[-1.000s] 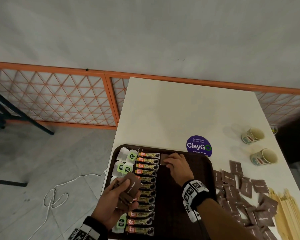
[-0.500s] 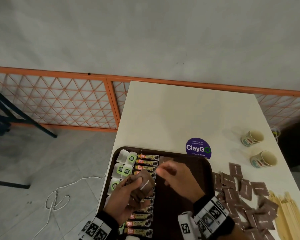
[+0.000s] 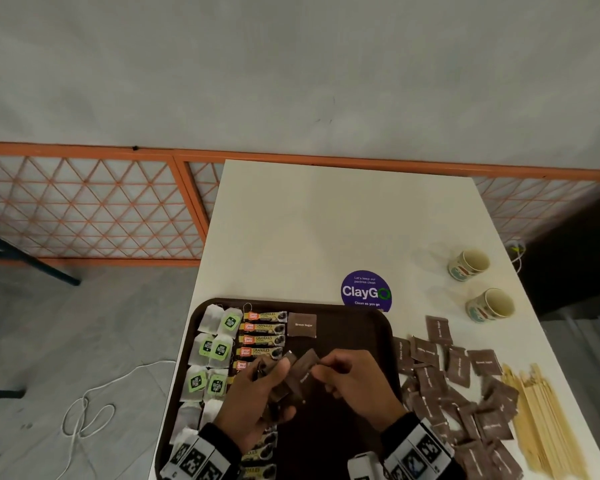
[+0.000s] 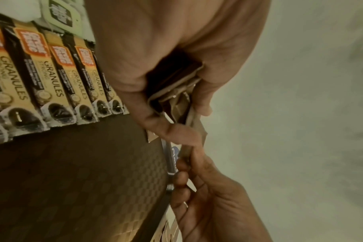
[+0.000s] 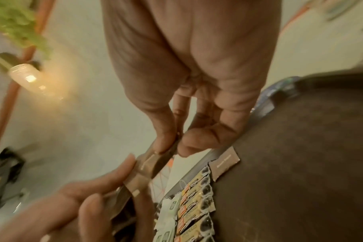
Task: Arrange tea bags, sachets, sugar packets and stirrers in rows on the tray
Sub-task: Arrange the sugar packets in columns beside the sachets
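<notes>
Between both hands, brown sugar packets

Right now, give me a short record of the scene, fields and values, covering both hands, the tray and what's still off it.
left hand: holds a stack of brown sugar packets
right hand: pinches one packet from that stack
tray: tea bags, granules sachets, one placed brown sugar packet
loose sugar packets: on table
wooden stirrers: on table
cups: two
</notes>
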Demonstrator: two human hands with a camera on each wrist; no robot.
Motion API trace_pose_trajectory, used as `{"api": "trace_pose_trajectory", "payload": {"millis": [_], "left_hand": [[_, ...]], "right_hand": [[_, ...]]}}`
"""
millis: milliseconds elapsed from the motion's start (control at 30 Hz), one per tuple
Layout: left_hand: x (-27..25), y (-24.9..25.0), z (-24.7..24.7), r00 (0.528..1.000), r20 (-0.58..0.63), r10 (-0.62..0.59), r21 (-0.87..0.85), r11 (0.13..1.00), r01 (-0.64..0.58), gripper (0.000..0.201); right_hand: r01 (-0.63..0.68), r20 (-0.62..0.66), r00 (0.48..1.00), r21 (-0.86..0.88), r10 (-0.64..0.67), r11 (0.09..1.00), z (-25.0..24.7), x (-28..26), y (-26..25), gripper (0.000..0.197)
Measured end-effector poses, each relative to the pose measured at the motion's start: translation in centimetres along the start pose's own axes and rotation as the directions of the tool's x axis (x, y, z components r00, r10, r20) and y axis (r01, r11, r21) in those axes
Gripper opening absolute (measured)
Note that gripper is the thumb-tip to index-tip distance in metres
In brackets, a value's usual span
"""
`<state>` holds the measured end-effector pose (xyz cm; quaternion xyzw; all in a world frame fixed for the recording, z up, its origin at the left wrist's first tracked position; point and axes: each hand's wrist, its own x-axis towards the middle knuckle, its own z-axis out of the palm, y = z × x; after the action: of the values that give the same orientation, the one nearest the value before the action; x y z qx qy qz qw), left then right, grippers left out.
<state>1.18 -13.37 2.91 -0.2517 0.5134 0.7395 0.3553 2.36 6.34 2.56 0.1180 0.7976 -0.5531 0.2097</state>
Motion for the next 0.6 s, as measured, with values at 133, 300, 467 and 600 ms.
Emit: {"api": "trace_pose_trajectory", "payload": {"millis": [133,300,467,600], "left_hand": [[0.1,0.2,-1.5,0.998,-0.061,0.006,-0.040,0.999,-0.008,0.022],[-0.4,0.7,-3.5,0.997,-0.076,0.002,-0.028,1.000,-0.004,0.009],[-1.0,0.7,-4.7,0.999,-0.049,-0.007,-0.053,0.999,0.004,0.012],[-1.1,0.5,-5.1,0.996,-0.085,-0.030,-0.078,0.997,0.023,0.011]], "right_hand": [[-0.158,-0.125,0.972,0.285,0.200,0.946,-1.4,2.6,2.2,0.006],[-0.285,-0.180,0.911,0.377,0.372,0.881,-1.9,7.8,4.1,0.007],[-0.338,-0.346,0.835,0.291,0.427,0.895,-1.1,10.3,4.8,0.005],[-0.380,-0.444,0.806,0.121,0.392,0.917,-0.8,10.4,4.8,0.009]]}}
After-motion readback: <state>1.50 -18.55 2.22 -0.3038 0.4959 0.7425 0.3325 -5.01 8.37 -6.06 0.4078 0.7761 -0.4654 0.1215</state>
